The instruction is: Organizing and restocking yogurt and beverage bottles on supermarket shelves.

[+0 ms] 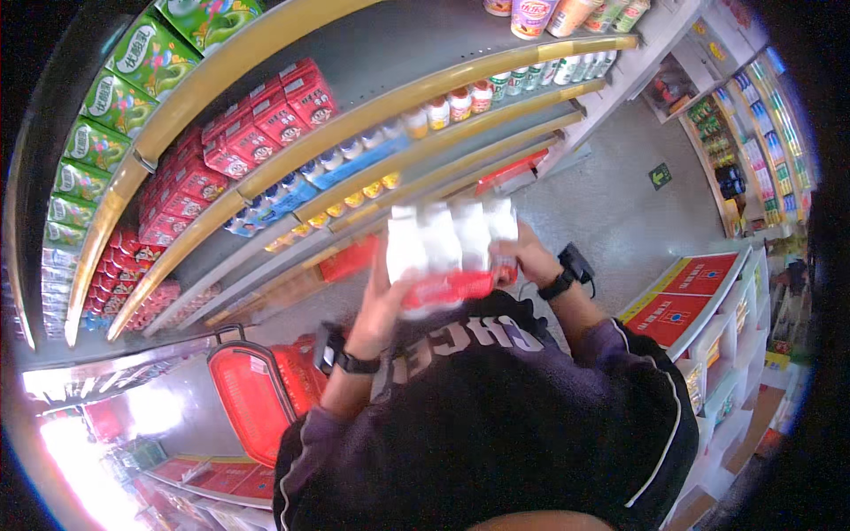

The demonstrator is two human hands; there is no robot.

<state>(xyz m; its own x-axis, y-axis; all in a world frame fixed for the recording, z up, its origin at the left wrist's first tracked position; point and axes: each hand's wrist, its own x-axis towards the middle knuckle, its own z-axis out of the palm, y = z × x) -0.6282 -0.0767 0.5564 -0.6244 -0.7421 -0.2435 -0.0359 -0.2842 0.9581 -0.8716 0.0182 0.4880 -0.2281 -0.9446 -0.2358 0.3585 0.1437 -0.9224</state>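
Note:
Between my two hands is a pack of white bottles (435, 242) with a red band or wrapper along its lower part; the pack is blurred. My left hand (382, 305) grips its left end, fingers along the side. At the right end, my right hand (528, 255) holds it, with some fingers hidden by the pack. It is held in front of my chest, before the lower shelves. Both wrists wear black straps with small devices.
Curved shelves carry green drink cartons (99, 143), red milk boxes (265, 119), small bottles (438, 113) and cups (531, 16). A red shopping basket (246, 398) stands at lower left. A low display stand (690, 299) is at the right, with another stocked shelf (757, 146) beyond the aisle.

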